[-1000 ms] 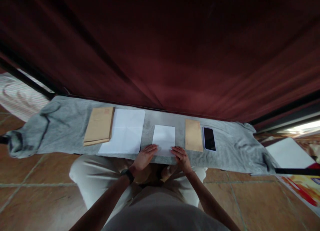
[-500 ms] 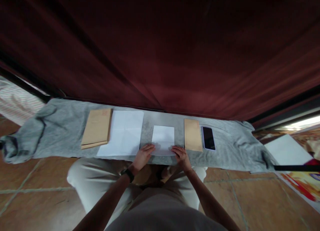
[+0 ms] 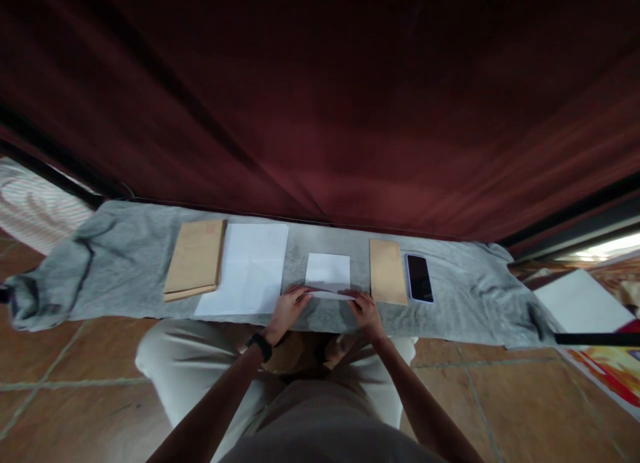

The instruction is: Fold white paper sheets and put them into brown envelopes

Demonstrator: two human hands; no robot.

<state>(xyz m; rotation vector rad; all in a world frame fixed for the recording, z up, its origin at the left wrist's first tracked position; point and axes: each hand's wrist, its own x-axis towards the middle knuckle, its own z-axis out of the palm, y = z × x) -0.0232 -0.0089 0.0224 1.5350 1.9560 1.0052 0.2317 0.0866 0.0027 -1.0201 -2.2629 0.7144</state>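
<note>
A small white sheet of paper lies on the grey cloth in front of me, its near edge lifted and bent up. My left hand pinches the left end of that raised edge, and a dark band circles the wrist. At the right end, my right hand grips the same edge between thumb and fingers. Just right of the paper is a single brown envelope. Left of my left hand lies a stack of larger white sheets, partly under a stack of brown envelopes.
A phone with a dark screen lies right of the single envelope. The grey cloth covers a narrow surface over my knees. A dark red fabric wall rises behind it. At far right are a white board and a colourful printed sheet.
The near edge of the small white paper has come up off the cloth and bends away from me. Both hands have kept hold of its ends.
</note>
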